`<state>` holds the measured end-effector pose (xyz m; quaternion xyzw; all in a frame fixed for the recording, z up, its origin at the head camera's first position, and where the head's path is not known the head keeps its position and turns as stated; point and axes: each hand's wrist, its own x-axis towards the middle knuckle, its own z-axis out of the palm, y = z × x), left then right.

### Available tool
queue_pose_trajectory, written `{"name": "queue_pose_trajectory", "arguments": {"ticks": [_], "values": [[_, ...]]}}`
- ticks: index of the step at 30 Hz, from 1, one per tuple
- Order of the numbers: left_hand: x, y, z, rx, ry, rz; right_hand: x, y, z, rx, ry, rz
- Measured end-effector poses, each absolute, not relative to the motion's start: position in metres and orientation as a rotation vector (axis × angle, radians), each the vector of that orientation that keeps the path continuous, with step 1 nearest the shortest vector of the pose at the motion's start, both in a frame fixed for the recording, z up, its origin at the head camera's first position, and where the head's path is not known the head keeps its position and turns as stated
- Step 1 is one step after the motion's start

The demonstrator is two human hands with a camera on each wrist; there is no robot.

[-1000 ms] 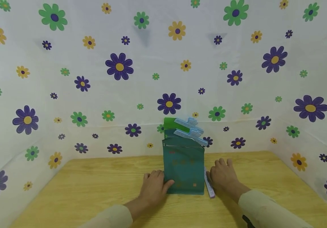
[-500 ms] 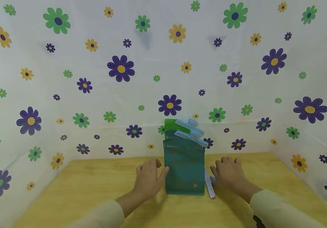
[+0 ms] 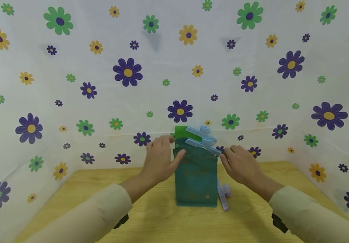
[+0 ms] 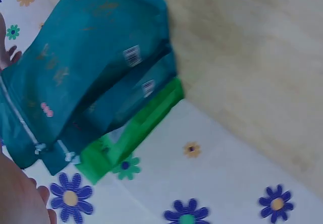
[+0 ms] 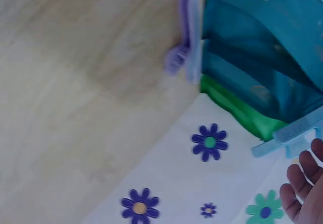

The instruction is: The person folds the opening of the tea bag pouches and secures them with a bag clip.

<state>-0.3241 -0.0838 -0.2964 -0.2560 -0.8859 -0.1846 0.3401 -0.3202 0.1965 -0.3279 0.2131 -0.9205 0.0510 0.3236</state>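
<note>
A teal pouch (image 3: 196, 182) stands upright at the front, with a second teal pouch (image 4: 136, 93) and a green pouch (image 3: 181, 132) behind it. Two light-blue sealing clips sit across the tops of the rear pouches, the upper clip (image 3: 201, 133) behind the lower clip (image 3: 203, 145). My left hand (image 3: 159, 160) is at the front pouch's upper left corner, thumb in front, fingers loosely bent. At the upper right corner is my right hand (image 3: 242, 164), near the lower clip's end; its fingers look relaxed in the right wrist view. Any contact with the pouch is unclear.
A purple sealing clip (image 3: 223, 197) lies on the wooden table (image 3: 107, 199), just right of the front pouch. Behind the table hangs a white flower-print cloth (image 3: 159, 91), which also covers both sides.
Both hands have risen from the lower sides of the front pouch to its top corners. The right hand has moved away from the purple clip, which stays on the table.
</note>
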Motion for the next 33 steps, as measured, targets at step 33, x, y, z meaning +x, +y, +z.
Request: {"name": "queue_pose_trajectory", "arguments": {"ticks": [33], "values": [[-0.347, -0.045, -0.272, -1.058, -2.575, -0.164, -0.329, 0.165, -0.327, 0.803, -2.243, 0.06]]}}
